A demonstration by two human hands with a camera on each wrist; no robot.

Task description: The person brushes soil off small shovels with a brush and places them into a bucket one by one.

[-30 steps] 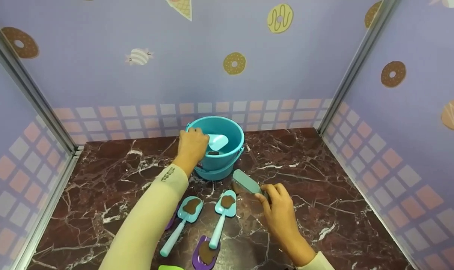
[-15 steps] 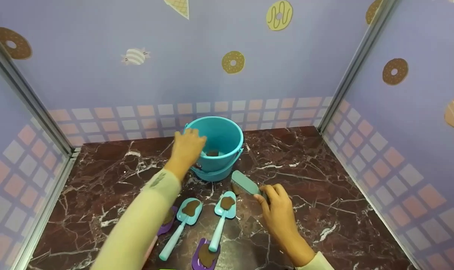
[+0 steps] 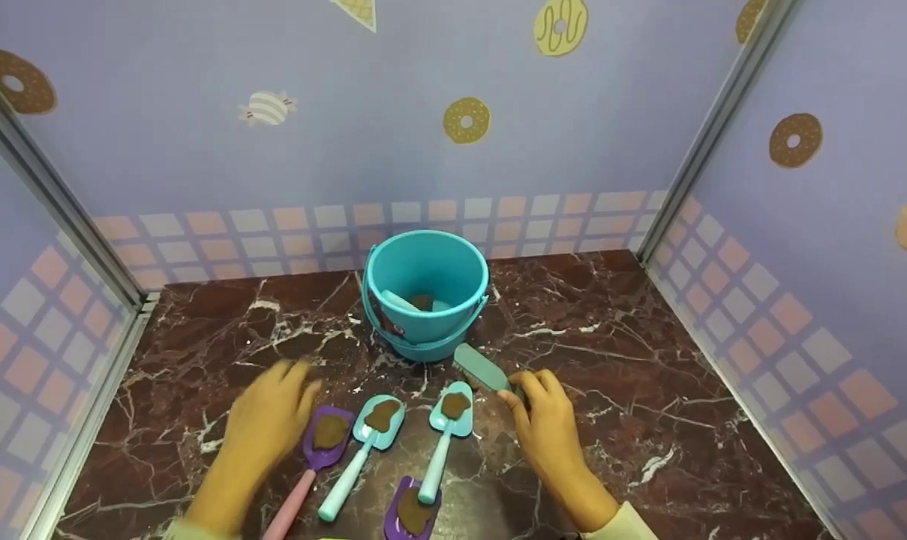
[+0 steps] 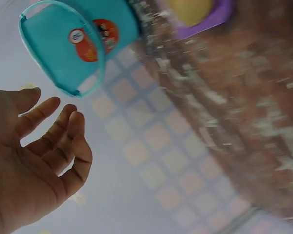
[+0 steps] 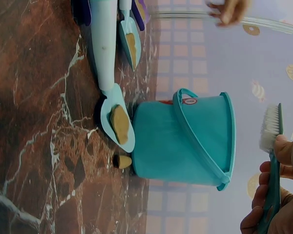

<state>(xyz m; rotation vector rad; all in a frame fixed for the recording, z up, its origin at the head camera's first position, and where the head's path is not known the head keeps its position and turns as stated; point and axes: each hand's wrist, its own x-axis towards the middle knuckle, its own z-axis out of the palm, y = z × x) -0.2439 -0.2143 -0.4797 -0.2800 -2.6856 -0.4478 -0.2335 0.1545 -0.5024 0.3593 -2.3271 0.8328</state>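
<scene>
My right hand [image 3: 551,424] grips a green brush [image 3: 482,367] by its handle; its white bristles [image 5: 270,127] show in the right wrist view. My left hand [image 3: 265,416], blurred, holds nothing, its fingers loosely bent above the left side of the surface, beside a purple toy shovel [image 3: 331,433] with a pink handle. Two light blue toy shovels [image 3: 379,421] [image 3: 451,409] lie in the middle, each with a brown lump on its blade. Behind them stands a turquoise bucket [image 3: 427,328]. Inside it lie a light blue shovel [image 3: 400,302] and something brown [image 3: 423,301].
Another purple shovel [image 3: 412,508] with a brown lump lies at the front edge of view, under a blue handle. A small brown lump [image 5: 121,162] sits by the bucket's base. Patterned walls enclose the dark marbled surface [image 3: 603,330] behind and at both sides.
My left hand let the light blue shovel drop into the bucket and came back toward the front left. The brush in my right hand shifted slightly; the grip on it stayed.
</scene>
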